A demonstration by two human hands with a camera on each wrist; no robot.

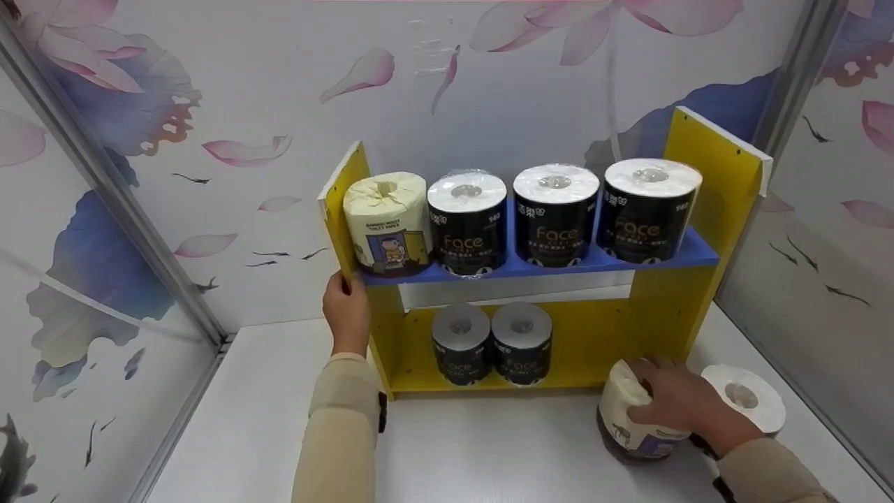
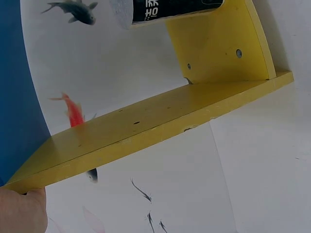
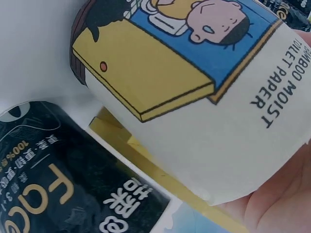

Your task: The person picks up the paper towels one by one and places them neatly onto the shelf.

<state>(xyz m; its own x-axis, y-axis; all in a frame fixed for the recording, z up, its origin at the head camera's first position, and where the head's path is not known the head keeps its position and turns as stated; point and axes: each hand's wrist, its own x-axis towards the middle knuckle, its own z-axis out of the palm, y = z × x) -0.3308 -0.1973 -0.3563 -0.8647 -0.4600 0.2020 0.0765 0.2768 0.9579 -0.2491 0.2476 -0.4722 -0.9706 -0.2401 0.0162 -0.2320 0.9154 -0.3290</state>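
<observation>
My right hand (image 1: 688,402) holds a cream-wrapped toilet paper roll (image 1: 624,412) from above, at the right front of a small two-tier shelf (image 1: 587,328). This roll leans a little; its printed cartoon and lettering fill much of the right wrist view. At the left, my left hand (image 1: 347,318) grips the shelf's yellow side panel just below the blue upper board (image 1: 482,271). Only part of that hand shows in the left wrist view, against the panel's edge. Right beside my right hand stands a black-wrapped roll (image 3: 63,179), its white top partly hidden by the wrist.
On the upper board, another cream roll (image 1: 387,216) stands at the left end, with black-wrapped rolls (image 1: 557,223) in a row to its right. Two smaller-looking dark rolls (image 1: 461,353) stand side by side on the lower level. Flower-printed panels (image 1: 265,91) enclose the white table (image 1: 482,447).
</observation>
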